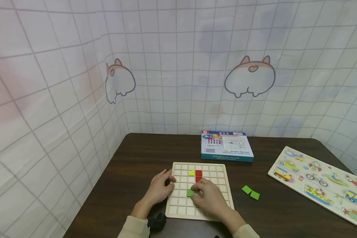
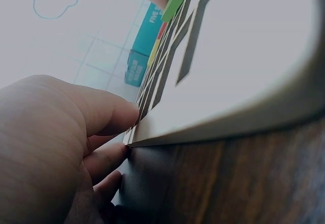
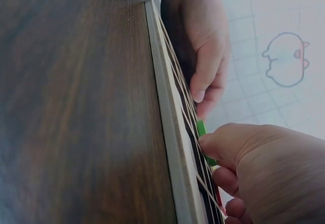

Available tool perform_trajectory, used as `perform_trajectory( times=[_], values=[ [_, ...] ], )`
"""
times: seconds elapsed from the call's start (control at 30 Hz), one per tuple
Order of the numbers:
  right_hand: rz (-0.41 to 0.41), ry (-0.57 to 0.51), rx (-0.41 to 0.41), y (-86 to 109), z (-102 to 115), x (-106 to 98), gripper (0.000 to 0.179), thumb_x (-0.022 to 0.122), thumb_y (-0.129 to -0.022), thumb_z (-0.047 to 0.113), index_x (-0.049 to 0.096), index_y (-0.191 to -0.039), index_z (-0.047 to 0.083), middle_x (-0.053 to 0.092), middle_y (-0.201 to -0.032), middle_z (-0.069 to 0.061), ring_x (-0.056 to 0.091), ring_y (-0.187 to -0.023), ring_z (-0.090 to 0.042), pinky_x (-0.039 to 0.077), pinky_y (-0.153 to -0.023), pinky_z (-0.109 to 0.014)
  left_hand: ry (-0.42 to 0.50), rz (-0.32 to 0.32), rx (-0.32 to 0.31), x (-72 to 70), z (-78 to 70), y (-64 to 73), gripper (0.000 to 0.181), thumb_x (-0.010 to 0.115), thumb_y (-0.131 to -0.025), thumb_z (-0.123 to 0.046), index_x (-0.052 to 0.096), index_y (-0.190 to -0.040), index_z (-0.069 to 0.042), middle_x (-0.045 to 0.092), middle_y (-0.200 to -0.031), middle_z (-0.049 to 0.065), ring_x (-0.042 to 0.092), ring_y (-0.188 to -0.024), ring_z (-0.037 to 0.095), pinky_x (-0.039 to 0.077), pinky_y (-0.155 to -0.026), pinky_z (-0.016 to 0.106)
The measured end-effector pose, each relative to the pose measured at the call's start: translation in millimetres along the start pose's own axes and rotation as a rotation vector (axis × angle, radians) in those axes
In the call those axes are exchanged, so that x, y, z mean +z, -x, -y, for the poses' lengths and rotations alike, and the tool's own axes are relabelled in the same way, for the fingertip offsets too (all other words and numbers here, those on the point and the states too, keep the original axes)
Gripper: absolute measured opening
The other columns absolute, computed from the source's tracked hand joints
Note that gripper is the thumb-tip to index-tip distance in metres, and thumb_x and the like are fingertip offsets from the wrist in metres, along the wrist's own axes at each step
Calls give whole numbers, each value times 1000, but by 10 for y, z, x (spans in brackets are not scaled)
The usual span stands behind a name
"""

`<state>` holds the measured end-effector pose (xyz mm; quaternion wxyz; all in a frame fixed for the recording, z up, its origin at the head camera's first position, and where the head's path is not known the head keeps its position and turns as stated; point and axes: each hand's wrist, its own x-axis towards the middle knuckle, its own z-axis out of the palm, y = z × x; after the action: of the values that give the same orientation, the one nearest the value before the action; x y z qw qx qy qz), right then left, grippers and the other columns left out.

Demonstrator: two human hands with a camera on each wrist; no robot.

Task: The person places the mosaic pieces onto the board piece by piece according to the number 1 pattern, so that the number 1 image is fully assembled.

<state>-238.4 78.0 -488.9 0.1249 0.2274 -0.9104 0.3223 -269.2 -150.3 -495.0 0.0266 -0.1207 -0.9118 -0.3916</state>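
A pale wooden grid board (image 1: 181, 210) lies on the dark table. My right hand (image 1: 209, 197) is over its middle, pinching a green square tile (image 1: 190, 192) between thumb and fingers. The tile (image 3: 201, 128) stands tilted close over the cells in the right wrist view. My left hand (image 1: 160, 187) holds the board's left edge; in the left wrist view its thumb (image 2: 124, 113) lies at the top of the rim, other fingers beside the edge. Farther up the board sit a yellow piece (image 1: 191, 173) and two red squares (image 1: 198, 173), the nearer partly covered by the right hand.
Two loose green tiles (image 1: 251, 192) lie on the table (image 1: 119, 185) right of the board. Behind the board is a blue and white box (image 1: 227, 147). A picture puzzle board (image 1: 318, 181) takes up the right side. Patterned cloth (image 1: 178, 72) hangs behind the table.
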Motion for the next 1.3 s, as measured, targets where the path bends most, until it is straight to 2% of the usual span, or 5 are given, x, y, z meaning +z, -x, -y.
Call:
perform_trajectory(
  times=[0.47,0.93,1.2,1.3],
  values=[
    [-1,-11,46,12,-10,-13,18,76,-76,20,75,-94,19,58,-88,15,52,-81,-5,46,-71,-25,-11,4,19,-1,-19,-17,7,62,-90,-14,66,-92,-19,44,-149,16,29,-143,37,19,-111,65],
    [-10,-17,21,1,7,-21,16,77,-77,18,75,-93,16,60,-90,13,54,-84,-7,48,-73,-29,13,-2,12,-16,-17,4,8,61,-90,-14,66,-93,-19,44,-149,15,29,-143,37,19,-112,65],
    [-59,-109,61,39,-34,-60,15,76,-82,16,75,-97,16,63,-93,12,58,-88,-7,51,-78,-28,-3,8,25,-6,5,11,8,60,-91,-13,66,-93,-19,43,-150,16,29,-143,37,19,-112,64],
    [-81,-138,93,51,-79,-107,12,76,-83,15,75,-95,18,64,-93,13,57,-84,-9,51,-74,-28,-1,10,30,-1,13,13,8,60,-91,-14,66,-93,-19,43,-149,16,29,-143,37,19,-112,64]
  ],
)
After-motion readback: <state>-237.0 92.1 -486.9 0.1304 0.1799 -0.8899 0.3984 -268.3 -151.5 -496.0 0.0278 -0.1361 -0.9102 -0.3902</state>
